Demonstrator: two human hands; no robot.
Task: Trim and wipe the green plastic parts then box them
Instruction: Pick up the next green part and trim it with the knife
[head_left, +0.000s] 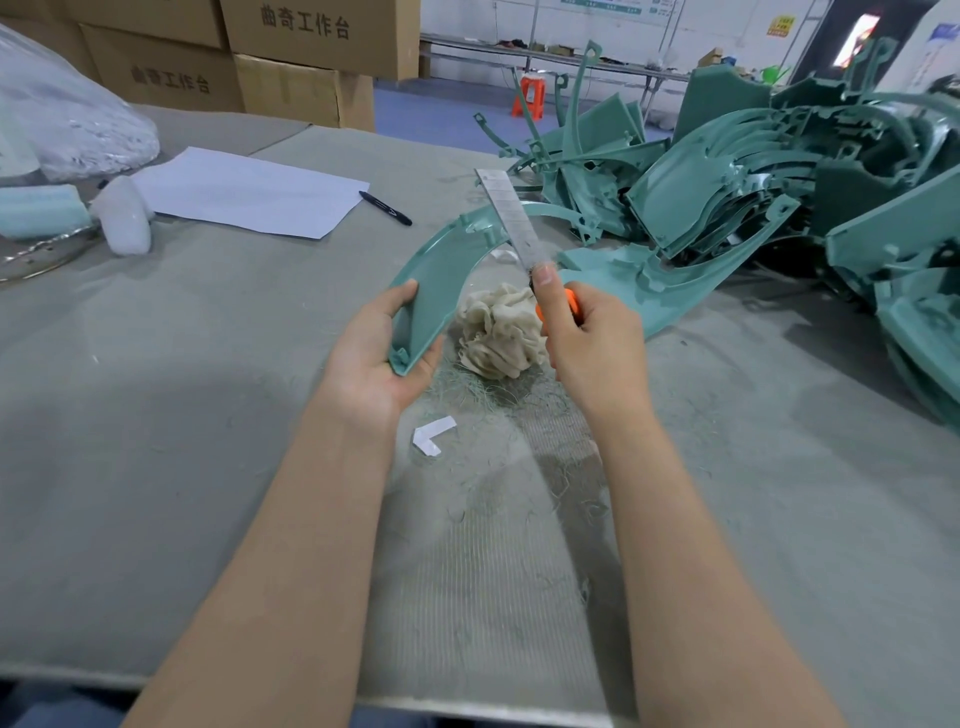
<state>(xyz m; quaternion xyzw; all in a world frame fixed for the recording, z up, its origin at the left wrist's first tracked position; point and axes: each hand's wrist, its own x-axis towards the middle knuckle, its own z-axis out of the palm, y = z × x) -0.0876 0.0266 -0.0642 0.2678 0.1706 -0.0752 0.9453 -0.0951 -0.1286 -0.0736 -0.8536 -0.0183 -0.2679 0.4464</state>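
green part in left hand

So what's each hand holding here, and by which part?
The left hand holds a curved green part by its near end. The right hand grips a knife by its orange handle, blade extended.
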